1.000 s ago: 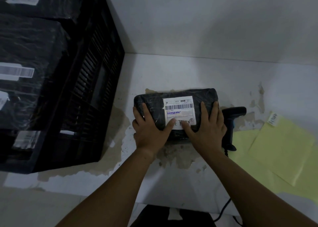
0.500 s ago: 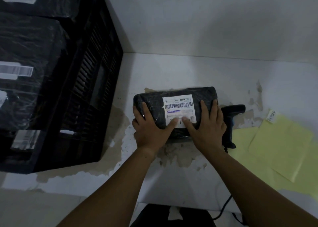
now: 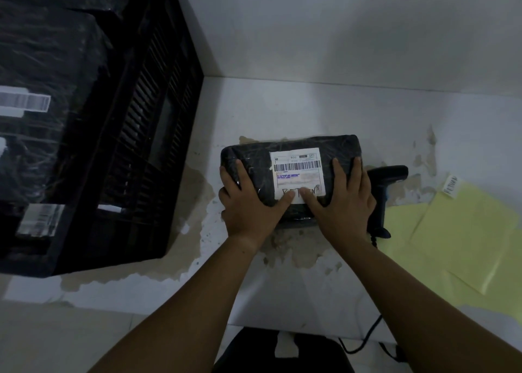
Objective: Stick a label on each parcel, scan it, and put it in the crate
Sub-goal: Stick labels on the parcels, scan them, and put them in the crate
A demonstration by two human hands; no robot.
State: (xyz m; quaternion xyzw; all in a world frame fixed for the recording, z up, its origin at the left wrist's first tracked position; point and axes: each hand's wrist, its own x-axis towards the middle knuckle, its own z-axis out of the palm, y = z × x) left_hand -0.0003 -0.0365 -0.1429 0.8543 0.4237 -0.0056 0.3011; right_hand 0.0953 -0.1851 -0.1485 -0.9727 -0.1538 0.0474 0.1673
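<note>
A black plastic-wrapped parcel (image 3: 254, 158) lies on the white table (image 3: 282, 110). A white label (image 3: 296, 172) with a barcode sits on its top. My left hand (image 3: 251, 203) lies flat on the parcel's left part, its thumb pressing the label's lower edge. My right hand (image 3: 341, 203) lies flat on the right part, thumb also on the label's lower edge. A black handheld scanner (image 3: 387, 180) lies just right of the parcel, partly behind my right hand. The black crate (image 3: 158, 135) stands at the left, holding black wrapped parcels (image 3: 48, 90) with labels.
Yellow backing sheets (image 3: 466, 231) lie at the right of the table, with a small white sticker (image 3: 451, 184) at their top. The scanner's cable (image 3: 367, 336) runs off the table's near edge. The table surface is worn and peeling around the parcel.
Both thumbs have shifted slightly along the lower edge of the label, closer together. The parcel has stayed in place.
</note>
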